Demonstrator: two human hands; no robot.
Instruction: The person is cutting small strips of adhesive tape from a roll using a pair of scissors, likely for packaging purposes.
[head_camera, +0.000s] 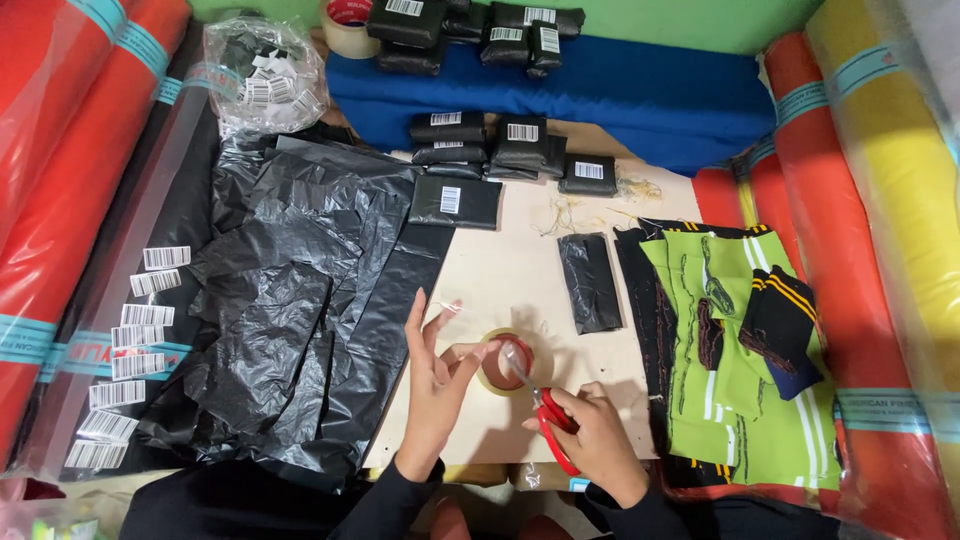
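so far, labelled black parcels (500, 140) pile up at twelve o'clock. centre, the left hand (435, 375) pinches tape off the roll (510, 362); the right hand (600, 440) grips red scissors (545, 410). empty bags (290, 300) and green garments (730, 350) wait.

You sit in a small garment packing room, hemmed in by wrapped fabric rolls (60, 170) in red, orange and yellow. Black plastic mailer bags (290, 300) lie heaped beside sealed, labelled parcels (455, 200), barcode stickers (130, 340), a tape roll (510, 362) and folded green sports jerseys (720, 350).
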